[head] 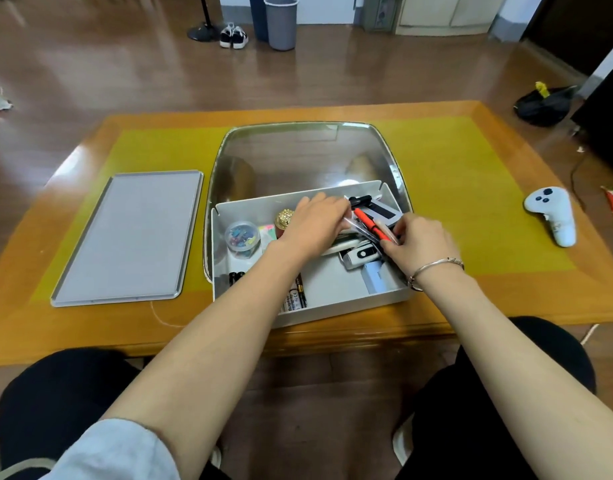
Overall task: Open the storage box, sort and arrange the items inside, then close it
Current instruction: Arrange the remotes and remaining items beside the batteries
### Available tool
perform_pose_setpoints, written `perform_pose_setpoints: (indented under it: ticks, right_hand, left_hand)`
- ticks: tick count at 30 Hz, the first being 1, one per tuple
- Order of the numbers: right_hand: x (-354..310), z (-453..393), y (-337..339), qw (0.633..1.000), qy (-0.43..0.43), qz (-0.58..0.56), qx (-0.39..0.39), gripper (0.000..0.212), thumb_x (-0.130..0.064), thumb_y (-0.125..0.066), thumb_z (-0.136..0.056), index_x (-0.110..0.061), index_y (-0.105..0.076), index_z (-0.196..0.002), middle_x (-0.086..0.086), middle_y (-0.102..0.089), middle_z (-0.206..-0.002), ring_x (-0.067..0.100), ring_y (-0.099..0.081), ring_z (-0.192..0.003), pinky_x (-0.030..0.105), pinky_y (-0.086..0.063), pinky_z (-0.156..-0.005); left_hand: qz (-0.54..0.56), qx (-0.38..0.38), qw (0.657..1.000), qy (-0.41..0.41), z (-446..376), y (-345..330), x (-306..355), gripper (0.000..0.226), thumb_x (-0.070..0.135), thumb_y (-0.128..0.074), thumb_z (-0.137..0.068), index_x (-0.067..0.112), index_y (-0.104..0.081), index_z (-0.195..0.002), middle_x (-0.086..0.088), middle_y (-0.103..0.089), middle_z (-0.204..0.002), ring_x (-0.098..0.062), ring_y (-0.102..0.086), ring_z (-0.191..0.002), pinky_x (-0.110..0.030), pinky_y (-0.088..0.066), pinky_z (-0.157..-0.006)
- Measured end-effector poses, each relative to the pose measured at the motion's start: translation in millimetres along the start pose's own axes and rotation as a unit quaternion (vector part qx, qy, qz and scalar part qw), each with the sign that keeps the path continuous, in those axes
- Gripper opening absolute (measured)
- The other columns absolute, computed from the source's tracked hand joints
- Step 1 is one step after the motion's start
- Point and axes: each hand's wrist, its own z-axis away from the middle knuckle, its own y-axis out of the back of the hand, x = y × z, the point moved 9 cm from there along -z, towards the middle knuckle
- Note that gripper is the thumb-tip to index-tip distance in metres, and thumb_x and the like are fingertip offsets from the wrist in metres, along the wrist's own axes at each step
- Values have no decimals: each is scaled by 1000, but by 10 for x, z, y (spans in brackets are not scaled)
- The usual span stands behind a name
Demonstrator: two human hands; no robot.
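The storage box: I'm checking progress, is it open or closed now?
Open. The storage box has no cover; its grey lid lies flat on the table to its left, and both hands reach inside.

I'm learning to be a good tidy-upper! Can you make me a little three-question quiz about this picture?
1. True or false: the grey lid is still on the storage box.
2. Which lies outside the box? A) round tub of clips B) white controller C) batteries
3. Fill in: both the left hand and right hand reach ____ the box, near the red pen.

Key: 1 false, it lies on the table beside the box; 2 B; 3 into.
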Motion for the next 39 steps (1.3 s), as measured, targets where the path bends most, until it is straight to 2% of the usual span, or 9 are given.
perform_pose_setpoints:
  ticks: [3,11,15,18,21,24,31,35,39]
  right_hand:
    - [-27,-3,21,1000,9,-2,12,20,-31,-67,-81,-19,-60,-95,8,-62,-101,31,-60,-88,30,-41,-65]
    - [-188,54,8,997,62,17,32,17,-10,-57,-86,-18,-61,-100,7,-56,-105,32,-58,-86,29,-37,-63]
    - [-381,110,29,990,133,-31,41,24,-19,-59,-84,-21,-63,-108,4,-54,-106,29,-59,-87,29,-41,-63]
    - [-576,135,-71,981,191,-36,-7,31,-31,-65,-83,-23,-62,-114,0,-56,-111,24,-59,-97,35,-50,-75]
    - [-683,76,-114,979,202,-38,-6,24,-27,-67,-84,-20,-65,-106,2,-62,-106,24,-59,-98,33,-48,-78]
    - [-796,48,-156,975,216,-58,-10,20,-22,-67,-83,-16,-68,-102,5,-67,-100,25,-60,-97,33,-47,-82]
    - [-1165,100,-225,958,283,-36,-31,15,-28,-66,-84,-23,-72,-97,5,-71,-88,28,-63,-86,30,-43,-68]
    - [-1350,122,-354,951,302,-18,-61,19,-27,-64,-86,-17,-69,-101,8,-68,-98,28,-61,-93,34,-46,-76]
    - [-1420,106,-472,948,309,-12,-82,20,-26,-63,-87,-15,-68,-102,8,-69,-101,26,-61,-97,33,-48,-81]
  left_hand:
    - [36,3,999,20,118,108,-129,15,29,-55,-94,18,-57,-104,1,-63,-107,-23,-48,-102,-34,-30,-80]
    - [117,16,991,65,427,360,-366,17,29,-56,-95,13,-60,-95,-3,-63,-98,-24,-51,-95,-40,-42,-84]
    - [139,10,986,94,493,386,-469,15,27,-52,-97,15,-58,-91,2,-60,-92,-24,-51,-95,-40,-43,-84]
    - [171,8,979,110,547,416,-510,16,23,-47,-99,17,-53,-85,5,-55,-84,-23,-50,-91,-40,-43,-81]
    - [199,5,971,134,654,443,-555,18,22,-42,-101,15,-50,-88,1,-55,-85,-24,-50,-88,-37,-38,-75]
    - [225,-20,959,169,810,403,-683,20,25,-40,-102,10,-52,-95,-4,-59,-94,-24,-53,-93,-40,-43,-83]
    - [9,22,995,95,1025,533,-722,27,44,-55,-92,26,-64,-111,5,-58,-109,-16,-46,-104,-34,-33,-87]
    - [-53,27,993,100,1137,570,-841,29,41,-49,-96,22,-67,-108,0,-63,-107,-20,-48,-100,-31,-27,-78]
    - [-49,13,992,115,1252,569,-958,30,38,-47,-97,18,-67,-108,-3,-63,-108,-22,-48,-101,-33,-32,-80]
